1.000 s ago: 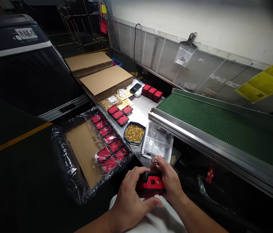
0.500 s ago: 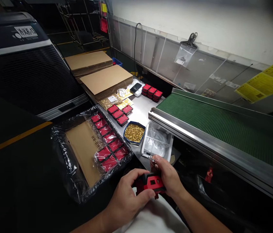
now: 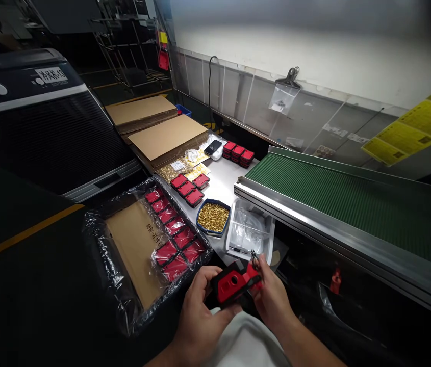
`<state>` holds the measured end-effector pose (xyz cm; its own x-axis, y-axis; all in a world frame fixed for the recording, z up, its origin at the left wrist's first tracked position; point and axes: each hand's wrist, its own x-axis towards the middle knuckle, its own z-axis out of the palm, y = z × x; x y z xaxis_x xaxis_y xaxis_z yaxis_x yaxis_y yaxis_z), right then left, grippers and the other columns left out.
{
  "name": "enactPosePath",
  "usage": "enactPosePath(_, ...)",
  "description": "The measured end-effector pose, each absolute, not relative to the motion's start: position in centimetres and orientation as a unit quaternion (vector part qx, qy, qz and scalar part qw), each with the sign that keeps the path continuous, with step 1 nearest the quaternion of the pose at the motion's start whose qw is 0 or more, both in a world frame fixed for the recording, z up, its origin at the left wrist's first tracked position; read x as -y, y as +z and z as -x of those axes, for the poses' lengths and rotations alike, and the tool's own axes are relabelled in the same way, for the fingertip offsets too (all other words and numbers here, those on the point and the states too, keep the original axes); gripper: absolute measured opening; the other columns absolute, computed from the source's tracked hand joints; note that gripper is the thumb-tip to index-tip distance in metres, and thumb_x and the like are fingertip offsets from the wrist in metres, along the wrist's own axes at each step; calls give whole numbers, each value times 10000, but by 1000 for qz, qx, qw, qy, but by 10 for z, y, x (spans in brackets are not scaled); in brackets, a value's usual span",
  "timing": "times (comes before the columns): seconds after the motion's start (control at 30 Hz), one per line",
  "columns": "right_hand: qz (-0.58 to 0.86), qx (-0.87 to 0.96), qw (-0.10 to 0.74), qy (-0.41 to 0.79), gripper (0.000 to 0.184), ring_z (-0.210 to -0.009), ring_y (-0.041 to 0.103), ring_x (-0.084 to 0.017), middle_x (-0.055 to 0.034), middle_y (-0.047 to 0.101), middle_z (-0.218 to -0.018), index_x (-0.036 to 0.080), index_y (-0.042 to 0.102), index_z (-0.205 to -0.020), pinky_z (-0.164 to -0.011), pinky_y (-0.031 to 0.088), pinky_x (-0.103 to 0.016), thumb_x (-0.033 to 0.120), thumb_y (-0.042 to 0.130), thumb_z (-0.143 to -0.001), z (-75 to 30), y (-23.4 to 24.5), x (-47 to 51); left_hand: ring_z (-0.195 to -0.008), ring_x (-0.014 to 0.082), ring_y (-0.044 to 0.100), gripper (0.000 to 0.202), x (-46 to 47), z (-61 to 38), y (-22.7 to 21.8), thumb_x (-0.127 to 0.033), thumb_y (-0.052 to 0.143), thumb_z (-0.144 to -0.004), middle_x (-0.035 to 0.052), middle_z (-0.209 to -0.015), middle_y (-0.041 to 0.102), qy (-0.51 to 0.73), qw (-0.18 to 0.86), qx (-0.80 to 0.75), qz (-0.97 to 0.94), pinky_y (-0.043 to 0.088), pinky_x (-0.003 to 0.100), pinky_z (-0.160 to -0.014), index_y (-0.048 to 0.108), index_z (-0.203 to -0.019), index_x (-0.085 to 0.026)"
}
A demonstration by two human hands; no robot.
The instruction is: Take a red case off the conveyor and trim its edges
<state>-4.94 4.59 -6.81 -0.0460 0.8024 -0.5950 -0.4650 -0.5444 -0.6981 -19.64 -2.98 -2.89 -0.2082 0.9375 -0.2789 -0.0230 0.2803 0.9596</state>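
My left hand (image 3: 199, 313) is wrapped round a red and black plastic housing (image 3: 230, 288), thumb along its near side. A round hole shows in the housing's red face, which is tilted up toward me. At the housing's right end, my right hand (image 3: 274, 295) is closed, with a small dark metal tool (image 3: 254, 257) standing up at its fingertips; its exact kind is unclear. Those fingers are partly hidden by the housing. Just beyond the hands sit a white bin (image 3: 231, 247) holding clear plastic bags and a blue tray (image 3: 199, 224) of small brass-coloured parts.
On the left, a plastic-lined box (image 3: 131, 318) holds cardboard and several red housings. More red-black housings (image 3: 186, 189) stand on the table, near a phone (image 3: 213, 148) and cardboard stacks (image 3: 167, 135). A green conveyor belt (image 3: 333, 199) runs along the right.
The housing has turned in my left hand, its holed face now more upright. My right hand and the metal tool have shifted slightly right. The whole view has moved a little downward.
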Motion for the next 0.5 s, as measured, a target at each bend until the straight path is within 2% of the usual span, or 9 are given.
enactPosePath(0.07,525,82,472,703,333,-510,562,-116,37,636,-620,194,633,-777,-495,473,-238,522,693,-772,54,-63,-45,-975,219,617,450,30,195,-31,-246,798,-715,37,-1080,635,486,529,-590,-368,479,293,-870,548,-1090,-237)
enactPosePath(0.17,518,70,504,687,340,-504,510,-111,43,584,-595,200,614,-749,-500,445,-240,534,662,-790,58,-51,-52,-958,234,609,467,31,195,-32,-390,774,-745,56,-1058,645,492,565,-536,-389,476,305,-855,553,-1118,-217)
enactPosePath(0.3,507,231,503,661,439,-521,444,-112,28,533,-603,198,580,-710,-516,398,-258,592,495,-885,53,-43,-57,-938,234,598,469,34,193,-27,-493,717,-777,56,-1024,642,493,553,-541,-398,473,296,-822,559,-1119,-213)
enactPosePath(0.5,486,394,494,604,429,-533,410,-104,30,485,-630,209,512,-748,-516,371,-255,555,363,-955,45,-35,-49,-971,247,608,397,36,188,-13,-426,666,-829,75,-1062,635,490,568,-541,-379,473,332,-874,550,-1140,-208)
